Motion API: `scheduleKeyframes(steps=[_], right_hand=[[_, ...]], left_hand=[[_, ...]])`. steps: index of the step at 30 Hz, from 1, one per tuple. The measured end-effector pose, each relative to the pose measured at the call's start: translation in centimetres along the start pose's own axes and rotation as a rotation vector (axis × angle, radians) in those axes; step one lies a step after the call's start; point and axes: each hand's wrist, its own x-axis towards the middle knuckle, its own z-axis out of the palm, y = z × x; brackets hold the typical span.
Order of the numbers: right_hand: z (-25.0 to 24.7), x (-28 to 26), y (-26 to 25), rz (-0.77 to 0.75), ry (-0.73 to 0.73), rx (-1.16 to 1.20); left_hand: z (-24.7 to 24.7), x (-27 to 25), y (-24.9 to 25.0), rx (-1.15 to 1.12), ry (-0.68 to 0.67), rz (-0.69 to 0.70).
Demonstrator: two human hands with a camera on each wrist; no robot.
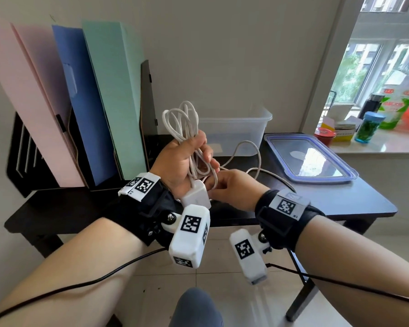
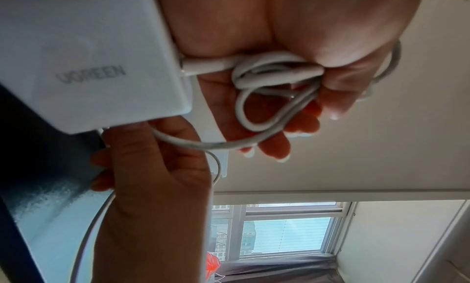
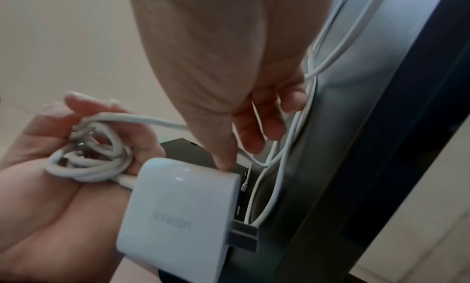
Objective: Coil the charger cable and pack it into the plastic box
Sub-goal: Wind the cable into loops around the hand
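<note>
My left hand (image 1: 184, 161) is raised over the desk and grips several loops of the white charger cable (image 1: 183, 121), which stand up above the fist. The white charger brick (image 1: 196, 197) hangs at the heel of that hand; it fills the upper left of the left wrist view as charger brick (image 2: 89, 56) and shows in the right wrist view as charger brick (image 3: 178, 217). My right hand (image 1: 229, 187) sits just right of the brick and pinches the loose strand (image 1: 259, 159), which trails onto the desk. The clear plastic box (image 1: 234, 131) stands open behind the hands.
The box's blue-rimmed lid (image 1: 309, 159) lies flat on the dark desk (image 1: 352, 199) to the right. Upright file folders (image 1: 99, 102) in a black rack fill the left. Bottles and jars (image 1: 368, 128) stand on the windowsill at far right.
</note>
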Motion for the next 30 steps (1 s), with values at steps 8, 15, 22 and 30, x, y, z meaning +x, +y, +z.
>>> scheduleKeyframes(steps=[8, 15, 22, 30], right_hand=[[-0.2, 0.9, 1.3, 0.028, 0.310, -0.324], [-1.9, 1.0, 2.2, 0.122, 0.397, -0.326], [-3.1, 1.0, 0.8, 0.110, 0.529, -0.160], [-3.6, 0.8, -1.0, 0.094, 0.582, -0.040]], left_hand=[[-0.7, -0.7, 0.4, 0.017, -0.032, -0.031], [-1.4, -1.1, 0.7, 0.137, 0.051, -0.104], [-1.5, -0.9, 0.0, 0.353, 0.149, -0.234], [-1.5, -0.8, -1.2, 0.498, 0.197, -0.221]])
